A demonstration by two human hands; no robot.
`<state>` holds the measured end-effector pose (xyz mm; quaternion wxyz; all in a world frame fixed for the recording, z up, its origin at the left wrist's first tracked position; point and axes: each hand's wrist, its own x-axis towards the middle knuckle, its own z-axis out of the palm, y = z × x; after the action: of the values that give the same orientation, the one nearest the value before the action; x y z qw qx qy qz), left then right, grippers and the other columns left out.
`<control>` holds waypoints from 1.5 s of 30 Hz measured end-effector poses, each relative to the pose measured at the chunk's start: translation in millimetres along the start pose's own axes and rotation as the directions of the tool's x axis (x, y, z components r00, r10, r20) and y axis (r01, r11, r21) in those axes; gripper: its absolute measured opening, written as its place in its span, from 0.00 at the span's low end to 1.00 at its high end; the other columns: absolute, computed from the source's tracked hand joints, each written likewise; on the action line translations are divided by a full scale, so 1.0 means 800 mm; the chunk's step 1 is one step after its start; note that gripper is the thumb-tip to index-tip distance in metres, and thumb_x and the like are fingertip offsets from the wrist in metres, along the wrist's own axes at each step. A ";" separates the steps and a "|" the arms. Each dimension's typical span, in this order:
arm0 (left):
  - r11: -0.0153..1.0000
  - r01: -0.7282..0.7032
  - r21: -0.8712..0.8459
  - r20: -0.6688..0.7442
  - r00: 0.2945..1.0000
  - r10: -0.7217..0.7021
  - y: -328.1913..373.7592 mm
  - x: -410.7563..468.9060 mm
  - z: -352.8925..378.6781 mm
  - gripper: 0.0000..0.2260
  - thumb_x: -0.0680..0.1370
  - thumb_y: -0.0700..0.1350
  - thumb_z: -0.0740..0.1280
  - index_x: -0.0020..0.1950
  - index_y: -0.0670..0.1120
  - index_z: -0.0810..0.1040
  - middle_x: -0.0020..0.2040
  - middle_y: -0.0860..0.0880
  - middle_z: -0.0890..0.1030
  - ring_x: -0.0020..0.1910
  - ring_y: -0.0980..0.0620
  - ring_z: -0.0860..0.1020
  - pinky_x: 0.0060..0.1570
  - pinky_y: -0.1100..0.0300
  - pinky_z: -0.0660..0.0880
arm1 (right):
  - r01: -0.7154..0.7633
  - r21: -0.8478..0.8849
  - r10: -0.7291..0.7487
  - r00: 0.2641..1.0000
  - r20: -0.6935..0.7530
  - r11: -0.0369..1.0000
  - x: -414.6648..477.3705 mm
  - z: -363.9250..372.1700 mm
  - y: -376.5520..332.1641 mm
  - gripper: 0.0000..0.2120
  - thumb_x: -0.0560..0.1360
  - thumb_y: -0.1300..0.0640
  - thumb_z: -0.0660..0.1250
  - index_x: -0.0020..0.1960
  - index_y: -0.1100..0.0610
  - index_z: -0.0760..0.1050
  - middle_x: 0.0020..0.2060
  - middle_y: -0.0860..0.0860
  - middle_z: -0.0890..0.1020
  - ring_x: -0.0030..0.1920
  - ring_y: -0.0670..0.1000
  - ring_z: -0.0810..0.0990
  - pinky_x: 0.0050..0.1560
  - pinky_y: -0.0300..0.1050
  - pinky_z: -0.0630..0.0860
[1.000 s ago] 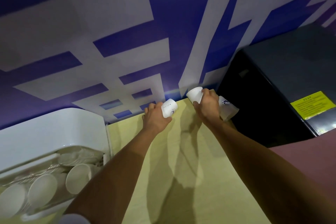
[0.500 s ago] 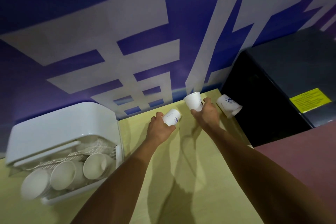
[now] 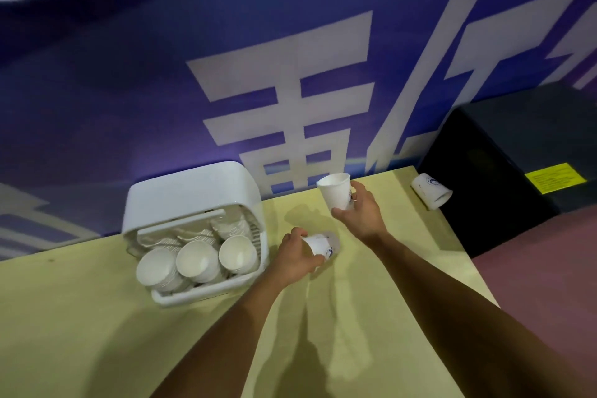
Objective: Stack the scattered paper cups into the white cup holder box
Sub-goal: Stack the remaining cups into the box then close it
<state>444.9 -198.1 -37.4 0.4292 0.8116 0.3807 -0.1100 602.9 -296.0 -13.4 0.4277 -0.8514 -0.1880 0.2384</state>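
The left hand [image 3: 295,257] grips a sideways paper cup [image 3: 319,245] beside the cup holder box [image 3: 190,194]. The right hand [image 3: 361,213] pinches an upright cup [image 3: 336,191].

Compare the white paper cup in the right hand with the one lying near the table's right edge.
The held white paper cup stands roughly upright, mouth up; the white paper cup near the edge lies on its side. The held cup is off the yellow table, gripped by the right hand; the edge cup rests untouched. Both carry a blue logo.
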 end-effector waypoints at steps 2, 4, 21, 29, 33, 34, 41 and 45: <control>1.000 0.015 -0.019 0.014 1.000 -0.015 -0.014 -0.021 -0.012 0.32 0.71 0.52 0.74 0.71 0.48 0.64 0.63 0.46 0.72 0.55 0.42 0.79 0.42 0.57 0.73 | 0.065 0.011 -0.066 0.996 0.056 0.998 -0.024 0.013 -0.018 0.32 0.69 0.57 0.77 0.69 0.56 0.69 0.57 0.50 0.76 0.52 0.51 0.76 0.46 0.41 0.75; 0.999 0.033 -0.030 0.008 0.999 -0.033 -0.031 -0.041 -0.023 0.33 0.69 0.53 0.74 0.70 0.48 0.65 0.61 0.45 0.75 0.54 0.42 0.80 0.41 0.57 0.72 | 0.103 0.027 -0.105 0.989 0.102 0.994 -0.046 0.028 -0.035 0.30 0.69 0.57 0.77 0.68 0.55 0.70 0.55 0.48 0.77 0.52 0.50 0.77 0.44 0.40 0.75; 0.970 0.059 -0.235 -0.024 0.998 -0.066 -0.164 -0.146 -0.085 0.25 0.70 0.49 0.75 0.63 0.49 0.71 0.56 0.50 0.78 0.53 0.53 0.77 0.49 0.59 0.76 | 0.239 -0.006 -0.225 0.924 0.310 0.971 -0.142 0.158 -0.104 0.32 0.67 0.53 0.79 0.66 0.48 0.68 0.56 0.45 0.79 0.55 0.48 0.77 0.52 0.41 0.74; 0.934 0.136 -0.330 -0.044 0.986 -0.159 -0.205 -0.165 -0.099 0.31 0.61 0.57 0.73 0.61 0.51 0.70 0.54 0.50 0.80 0.52 0.51 0.80 0.46 0.55 0.79 | 0.263 -0.076 -0.226 0.920 0.321 0.962 -0.143 0.186 -0.107 0.36 0.69 0.56 0.78 0.71 0.53 0.65 0.61 0.50 0.79 0.57 0.50 0.76 0.55 0.43 0.75; 0.906 0.169 -0.389 -0.050 0.978 -0.204 -0.214 -0.168 -0.101 0.30 0.60 0.56 0.74 0.59 0.50 0.71 0.53 0.47 0.81 0.51 0.48 0.82 0.43 0.54 0.80 | 0.280 -0.121 -0.232 0.923 0.307 0.953 -0.144 0.196 -0.106 0.37 0.68 0.55 0.80 0.71 0.51 0.66 0.62 0.49 0.79 0.61 0.52 0.77 0.61 0.52 0.78; 0.899 0.176 -0.401 -0.052 0.975 -0.214 -0.213 -0.169 -0.102 0.29 0.60 0.56 0.74 0.58 0.50 0.71 0.53 0.46 0.81 0.51 0.47 0.82 0.44 0.53 0.80 | 0.280 -0.126 -0.232 0.924 0.304 0.952 -0.143 0.198 -0.106 0.36 0.67 0.55 0.80 0.71 0.51 0.67 0.62 0.49 0.79 0.61 0.52 0.77 0.62 0.53 0.78; 0.893 0.172 -0.415 -0.047 0.976 -0.210 -0.206 -0.170 -0.111 0.22 0.63 0.55 0.74 0.54 0.54 0.73 0.53 0.48 0.82 0.52 0.49 0.81 0.50 0.48 0.81 | 0.254 -0.141 -0.207 0.937 0.282 0.957 -0.138 0.203 -0.108 0.37 0.67 0.52 0.80 0.70 0.51 0.67 0.62 0.50 0.79 0.59 0.52 0.78 0.59 0.50 0.79; 0.893 0.155 -0.422 -0.058 0.979 -0.197 -0.197 -0.166 -0.117 0.25 0.64 0.54 0.74 0.58 0.52 0.73 0.55 0.49 0.81 0.53 0.50 0.81 0.49 0.50 0.81 | 0.263 -0.157 -0.218 0.943 0.253 0.952 -0.133 0.208 -0.110 0.33 0.67 0.54 0.80 0.68 0.51 0.70 0.61 0.50 0.81 0.58 0.53 0.79 0.60 0.52 0.78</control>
<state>227.6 -140.3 -10.3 0.5608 0.6684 0.4880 -0.0245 411.3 -195.8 -1.9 0.3462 -0.8248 -0.3614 0.2631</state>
